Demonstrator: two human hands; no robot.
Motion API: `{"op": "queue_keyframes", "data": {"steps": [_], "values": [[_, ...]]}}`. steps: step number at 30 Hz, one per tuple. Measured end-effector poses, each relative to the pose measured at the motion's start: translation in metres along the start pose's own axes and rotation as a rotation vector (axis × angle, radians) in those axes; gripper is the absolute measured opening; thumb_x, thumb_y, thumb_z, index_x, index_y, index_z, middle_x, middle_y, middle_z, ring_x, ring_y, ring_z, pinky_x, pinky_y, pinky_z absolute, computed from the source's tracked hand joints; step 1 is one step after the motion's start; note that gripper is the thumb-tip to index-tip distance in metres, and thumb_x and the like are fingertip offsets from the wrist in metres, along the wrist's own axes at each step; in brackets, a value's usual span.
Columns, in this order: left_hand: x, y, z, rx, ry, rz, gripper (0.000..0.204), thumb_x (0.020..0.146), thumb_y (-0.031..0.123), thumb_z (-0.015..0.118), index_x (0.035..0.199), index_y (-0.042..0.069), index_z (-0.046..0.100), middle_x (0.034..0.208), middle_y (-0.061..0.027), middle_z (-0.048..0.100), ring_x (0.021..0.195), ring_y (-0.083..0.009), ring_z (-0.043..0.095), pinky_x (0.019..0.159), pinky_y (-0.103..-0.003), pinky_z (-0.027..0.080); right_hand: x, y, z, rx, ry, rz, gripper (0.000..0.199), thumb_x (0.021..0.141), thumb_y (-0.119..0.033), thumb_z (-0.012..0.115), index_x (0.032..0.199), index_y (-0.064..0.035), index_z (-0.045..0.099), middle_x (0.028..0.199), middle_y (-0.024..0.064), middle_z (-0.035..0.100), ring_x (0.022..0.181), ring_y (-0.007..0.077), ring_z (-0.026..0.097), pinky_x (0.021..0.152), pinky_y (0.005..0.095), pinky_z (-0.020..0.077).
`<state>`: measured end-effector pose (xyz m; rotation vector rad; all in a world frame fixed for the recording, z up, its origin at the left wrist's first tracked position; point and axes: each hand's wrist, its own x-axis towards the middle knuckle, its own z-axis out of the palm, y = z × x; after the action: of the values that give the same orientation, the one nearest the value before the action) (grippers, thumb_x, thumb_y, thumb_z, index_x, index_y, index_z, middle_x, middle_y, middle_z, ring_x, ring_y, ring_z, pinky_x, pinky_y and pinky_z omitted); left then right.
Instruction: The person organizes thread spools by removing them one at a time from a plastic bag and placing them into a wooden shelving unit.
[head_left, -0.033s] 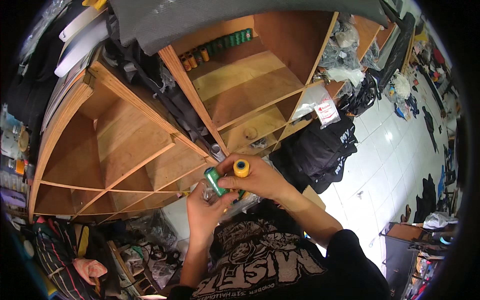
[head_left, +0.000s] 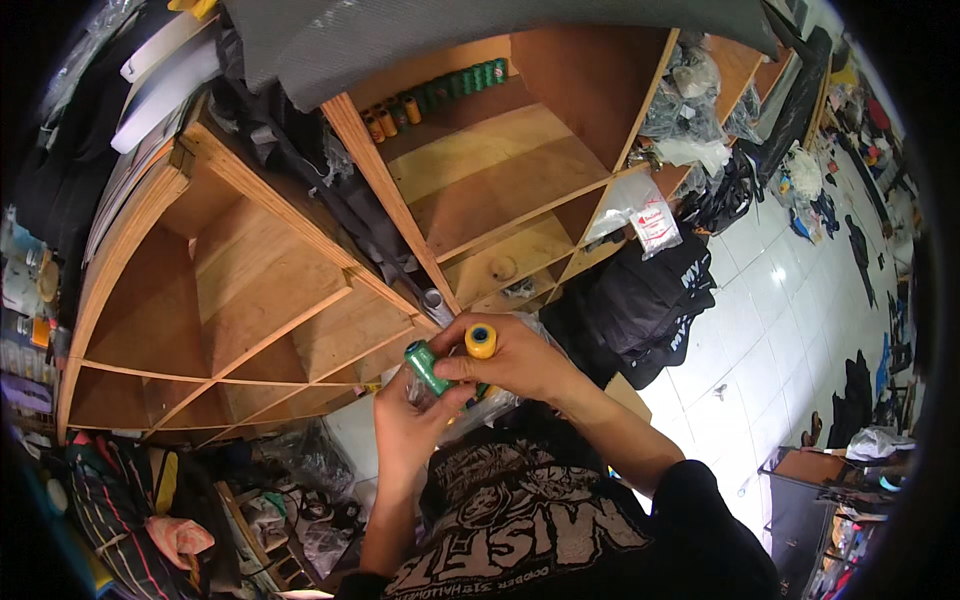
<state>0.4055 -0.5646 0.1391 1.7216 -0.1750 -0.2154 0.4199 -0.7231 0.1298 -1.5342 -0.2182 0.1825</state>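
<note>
Two spools at your hands, just below centre of frame. Green spool [head_left: 428,367] leans, long axis running upper left to lower right, near end up left. Yellow spool [head_left: 481,342] is just right of it, end face turned up to camera, dark core showing.

Your right hand [head_left: 515,360] is closed around the yellow spool; its thumb comes in from the right and lies on the green spool's side. Your left hand [head_left: 408,420] is below and left, fingers curled, thumb near the green spool's lower end; can't tell if it grips. So green sits between both hands: left hand under it, right thumb across it. More thread colour shows under your right hand, mostly hidden.

Writing: big pale print on your black shirt [head_left: 530,500], upside down in frame. White letters on the black fabric pile [head_left: 620,310], right of centre. White packet [head_left: 655,225] above it has red print. Spool labels too small to read, same for the row of spools [head_left: 440,92] on the shelf, upper centre.
</note>
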Motion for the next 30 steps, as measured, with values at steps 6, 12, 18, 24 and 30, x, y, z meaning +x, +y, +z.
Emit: {"op": "queue_keyframes", "data": {"steps": [6,12,18,24,30], "values": [[-0.006,-0.014,-0.013,0.036,0.039,-0.034,0.013,0.083,0.011,0.059,0.082,-0.002,0.056,0.061,0.0002,0.053,0.053,-0.0048,0.047,0.046,-0.021,0.037,0.007,-0.008,-0.011,0.193,-0.051,0.283,0.029,0.079,-0.020,0.066,0.100,-0.0045,0.054,0.085,0.0045,0.059,0.081,0.0116,0.055,0.070,0.0265,0.0437],[-0.006,-0.015,-0.017,-0.108,0.087,-0.215,0.017,0.085,0.014,0.057,0.079,-0.002,0.054,0.058,0.0012,0.048,0.048,-0.0049,0.042,0.042,-0.022,0.034,0.066,0.016,-0.075,0.559,0.292,0.029,0.026,0.086,-0.027,0.057,0.103,-0.0080,0.050,0.087,0.0010,0.055,0.083,0.0109,0.053,0.066,0.0263,0.0390],[-0.009,-0.020,-0.012,0.046,0.087,-0.042,0.016,0.085,0.014,0.056,0.077,0.000,0.054,0.057,0.0024,0.048,0.049,-0.0037,0.040,0.043,-0.021,0.032,0.168,0.041,-0.125,-0.136,0.682,-0.257,0.036,0.076,-0.032,0.069,0.096,-0.0028,0.062,0.089,0.0037,0.061,0.081,0.0116,0.054,0.074,0.0240,0.0421],[-0.029,-0.040,-0.018,-0.124,0.184,-0.174,0.023,0.085,0.021,0.056,0.074,0.000,0.053,0.057,0.0041,0.044,0.052,-0.0035,0.038,0.044,-0.021,0.029,0.280,0.087,-0.160,-0.262,1.021,-0.378,0.037,0.069,-0.024,0.072,0.099,-0.0052,0.061,0.082,0.0112,0.065,0.075,0.0217,0.063,0.071,0.0315,0.0477],[-0.038,-0.055,-0.019,-0.075,0.328,-0.118,0.035,0.083,0.032,0.058,0.072,-0.001,0.051,0.056,0.0029,0.044,0.051,-0.0046,0.037,0.044,-0.021,0.028,0.324,0.083,-0.162,-0.627,0.934,-0.245,0.029,0.075,-0.015,0.062,0.102,-0.0069,0.060,0.093,0.0171,0.063,0.090,0.0338,0.060,0.078,0.0395,0.0482]]}}
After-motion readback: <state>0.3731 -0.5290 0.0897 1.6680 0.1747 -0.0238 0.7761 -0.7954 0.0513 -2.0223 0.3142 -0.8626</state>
